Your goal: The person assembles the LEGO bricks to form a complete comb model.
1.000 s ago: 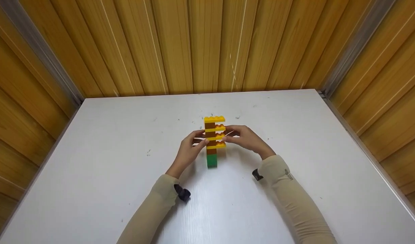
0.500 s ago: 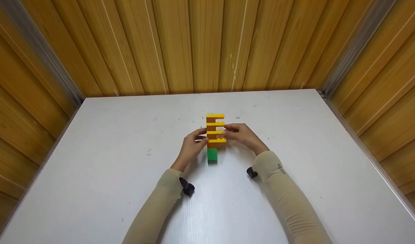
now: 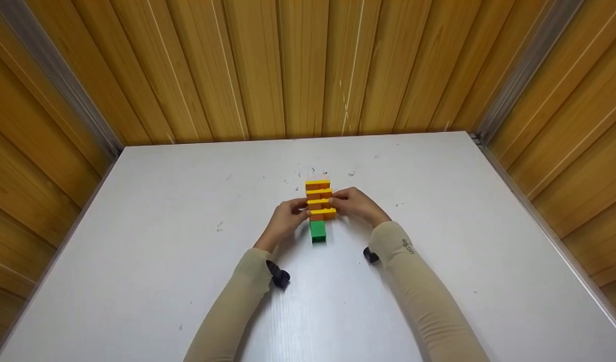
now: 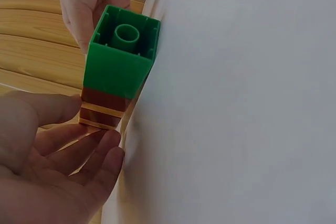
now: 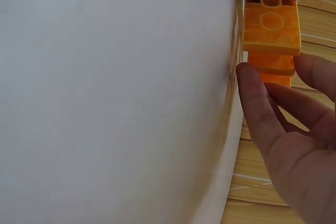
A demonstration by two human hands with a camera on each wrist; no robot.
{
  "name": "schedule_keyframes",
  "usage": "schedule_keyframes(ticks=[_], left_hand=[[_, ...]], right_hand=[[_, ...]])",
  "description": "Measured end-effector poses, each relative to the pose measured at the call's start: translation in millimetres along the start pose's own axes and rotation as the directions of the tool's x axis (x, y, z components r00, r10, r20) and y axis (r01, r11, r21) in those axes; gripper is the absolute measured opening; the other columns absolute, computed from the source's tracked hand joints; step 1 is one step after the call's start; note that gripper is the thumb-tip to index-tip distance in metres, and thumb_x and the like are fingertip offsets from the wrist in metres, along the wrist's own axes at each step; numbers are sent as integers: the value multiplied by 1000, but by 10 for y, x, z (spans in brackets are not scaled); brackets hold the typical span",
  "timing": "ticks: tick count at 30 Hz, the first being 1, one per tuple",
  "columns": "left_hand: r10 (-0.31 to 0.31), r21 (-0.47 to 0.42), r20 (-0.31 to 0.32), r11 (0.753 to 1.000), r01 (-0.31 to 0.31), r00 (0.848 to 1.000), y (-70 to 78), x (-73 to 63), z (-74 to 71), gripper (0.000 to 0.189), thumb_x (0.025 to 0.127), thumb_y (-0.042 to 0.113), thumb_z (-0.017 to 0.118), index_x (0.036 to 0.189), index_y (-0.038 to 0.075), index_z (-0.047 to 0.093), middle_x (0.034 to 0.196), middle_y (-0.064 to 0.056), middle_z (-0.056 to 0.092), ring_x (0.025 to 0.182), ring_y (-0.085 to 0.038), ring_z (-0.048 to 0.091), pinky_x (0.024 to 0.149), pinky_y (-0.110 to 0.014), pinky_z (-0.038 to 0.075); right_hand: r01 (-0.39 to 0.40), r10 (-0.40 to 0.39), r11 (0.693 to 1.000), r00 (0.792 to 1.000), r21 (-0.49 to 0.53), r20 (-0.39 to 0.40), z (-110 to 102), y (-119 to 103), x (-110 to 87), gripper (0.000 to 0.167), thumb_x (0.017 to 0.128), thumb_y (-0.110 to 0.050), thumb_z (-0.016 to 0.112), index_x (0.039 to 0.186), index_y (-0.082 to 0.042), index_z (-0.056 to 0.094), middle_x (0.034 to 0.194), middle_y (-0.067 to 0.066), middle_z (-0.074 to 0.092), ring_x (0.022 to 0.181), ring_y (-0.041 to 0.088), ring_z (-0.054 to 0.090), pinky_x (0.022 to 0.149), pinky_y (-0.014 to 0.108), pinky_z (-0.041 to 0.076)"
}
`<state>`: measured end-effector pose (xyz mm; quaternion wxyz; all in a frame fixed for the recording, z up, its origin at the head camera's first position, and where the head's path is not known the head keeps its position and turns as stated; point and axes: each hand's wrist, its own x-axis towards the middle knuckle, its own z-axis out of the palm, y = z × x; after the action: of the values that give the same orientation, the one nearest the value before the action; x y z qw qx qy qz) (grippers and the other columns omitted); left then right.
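Both hands hold a building-brick model between them at mid-table. Its green brick (image 3: 318,231) forms the near end, and in the left wrist view the hollow underside with a round tube shows. Beyond it runs a column of brown bricks (image 4: 105,99) alternating with yellow plates (image 3: 324,214) that stick out to the right like rungs. My left hand (image 3: 284,222) pinches the column's left side between thumb and fingers. From the right, my right hand (image 3: 357,206) grips the yellow plates' free ends. Close up in the right wrist view, a plate's ringed underside (image 5: 272,22) is visible.
A white table (image 3: 162,226) with small scuff marks lies under the model. Wood-patterned panels (image 3: 308,65) rise behind it and at both sides. A black wrist camera (image 3: 280,277) sits at the left cuff, another (image 3: 371,255) at the right.
The model has tipped back from more upright, its green end turning toward me and its underside coming into view. Both hands keep hold; the right forearm has shifted slightly left.
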<state>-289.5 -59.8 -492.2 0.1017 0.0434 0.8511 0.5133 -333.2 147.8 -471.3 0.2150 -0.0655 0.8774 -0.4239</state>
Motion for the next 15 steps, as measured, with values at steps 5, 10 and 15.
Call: schedule_keyframes(ticks=[5, 10, 15], left_hand=[[-19, 15, 28, 1000, 18, 999, 8, 5, -6, 43, 97, 20, 57, 138, 11, 52, 135, -8, 58, 120, -24, 56, 102, -37, 46], [-44, 30, 56, 999, 42, 997, 21, 14, -21, 45, 97, 22, 57, 140, 12, 50, 136, -7, 57, 121, -23, 55, 104, -38, 45], [-57, 49, 64, 997, 54, 996, 8, -5, -65, 50, 98, 29, 55, 144, 14, 45, 143, -7, 51, 126, -24, 52, 105, -40, 43]], right_hand=[[-34, 34, 999, 999, 4, 6, 12, -9, -1, 46, 98, -32, 54, 134, -3, 55, 134, 12, 58, 110, 21, 60, 102, 37, 46], [-65, 65, 998, 998, 8, 7, 10, -3, 9, 46, 97, -34, 55, 133, -5, 56, 131, 10, 59, 104, 19, 61, 102, 37, 46], [-42, 42, 999, 999, -11, 0, -12, 12, 4, 45, 98, -32, 54, 134, -5, 55, 124, 11, 62, 98, 18, 63, 94, 33, 51]])
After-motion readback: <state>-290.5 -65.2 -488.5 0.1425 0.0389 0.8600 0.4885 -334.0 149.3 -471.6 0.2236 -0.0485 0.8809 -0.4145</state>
